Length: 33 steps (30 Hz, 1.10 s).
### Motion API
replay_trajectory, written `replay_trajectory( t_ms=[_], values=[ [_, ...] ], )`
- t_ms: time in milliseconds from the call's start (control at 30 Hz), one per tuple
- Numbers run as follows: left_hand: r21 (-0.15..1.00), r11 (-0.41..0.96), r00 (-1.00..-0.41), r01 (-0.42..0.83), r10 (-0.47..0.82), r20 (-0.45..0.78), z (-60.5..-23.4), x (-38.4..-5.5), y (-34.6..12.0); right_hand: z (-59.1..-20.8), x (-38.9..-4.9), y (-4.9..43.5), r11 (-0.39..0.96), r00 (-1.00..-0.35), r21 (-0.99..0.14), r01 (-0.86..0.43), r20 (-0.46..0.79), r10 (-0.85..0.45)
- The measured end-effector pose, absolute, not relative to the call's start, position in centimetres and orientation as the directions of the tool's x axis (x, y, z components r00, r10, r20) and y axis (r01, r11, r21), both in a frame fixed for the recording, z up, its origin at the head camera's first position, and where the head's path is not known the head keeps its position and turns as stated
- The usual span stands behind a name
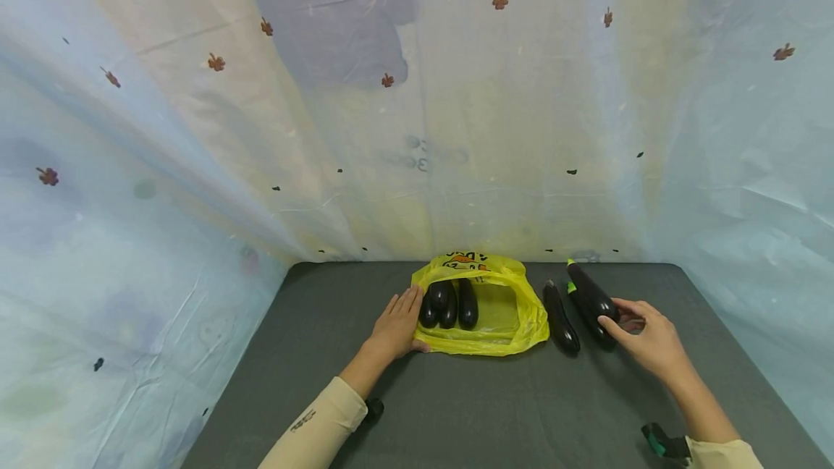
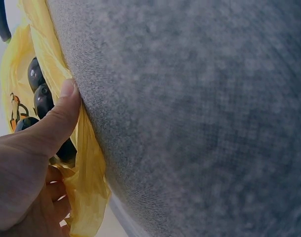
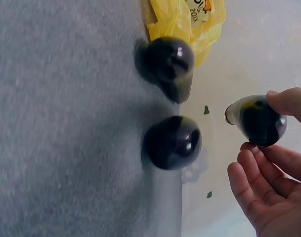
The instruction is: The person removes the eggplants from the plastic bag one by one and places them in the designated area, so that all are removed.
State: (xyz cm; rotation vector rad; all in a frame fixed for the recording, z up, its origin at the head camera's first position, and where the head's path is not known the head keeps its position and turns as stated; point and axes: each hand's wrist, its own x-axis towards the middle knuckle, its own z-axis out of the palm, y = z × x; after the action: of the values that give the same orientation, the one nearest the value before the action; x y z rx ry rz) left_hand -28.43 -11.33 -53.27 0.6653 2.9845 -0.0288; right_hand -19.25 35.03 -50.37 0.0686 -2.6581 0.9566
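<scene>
A yellow plastic bag (image 1: 528,313) lies with its mouth toward me, several dark eggplants (image 1: 468,304) inside its left part. My left hand (image 1: 394,324) holds the bag's left side, fingers along the side and thumb (image 2: 66,101) across the front edge. My right hand (image 1: 645,335) grips an eggplant (image 1: 589,289) by its blunt end, thumb on one side and fingertips on the other. That eggplant is raised above the table, its green stem end pointing away. Below it lies a second eggplant (image 3: 172,143), partly covered in the head view. Another eggplant (image 1: 560,317) rests right beside the bag.
The dark grey table (image 1: 469,411) reaches back to a pale plastic sheet (image 1: 469,129) with leaf prints, which also hangs at both sides. Black wrist straps (image 1: 664,444) sit near the sleeve cuffs.
</scene>
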Motion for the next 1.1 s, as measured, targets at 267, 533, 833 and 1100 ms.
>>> replay_trajectory(
  t_ms=[267,533,833,1100],
  values=[
    [-0.013,0.908,-0.905,0.418,0.416,-0.093,-53.4,-28.5,-11.3,-50.9,-19.4,36.3,0.787,-0.966,-0.606,-0.113,0.253,0.056],
    [-0.004,0.909,-0.906,0.417,0.415,-0.086,-53.5,-28.3,-11.4,-51.7,-19.7,37.5,0.794,-0.972,-0.600,-0.093,0.228,0.058],
    [-0.007,0.908,-0.905,0.420,0.418,-0.082,-53.4,-28.3,-11.3,-52.6,-19.8,38.8,0.807,-0.975,-0.585,-0.086,0.215,0.051],
    [-0.010,0.907,-0.904,0.422,0.419,-0.080,-53.4,-28.3,-11.4,-53.1,-20.0,39.6,0.809,-0.982,-0.581,-0.083,0.187,0.034]
  ],
)
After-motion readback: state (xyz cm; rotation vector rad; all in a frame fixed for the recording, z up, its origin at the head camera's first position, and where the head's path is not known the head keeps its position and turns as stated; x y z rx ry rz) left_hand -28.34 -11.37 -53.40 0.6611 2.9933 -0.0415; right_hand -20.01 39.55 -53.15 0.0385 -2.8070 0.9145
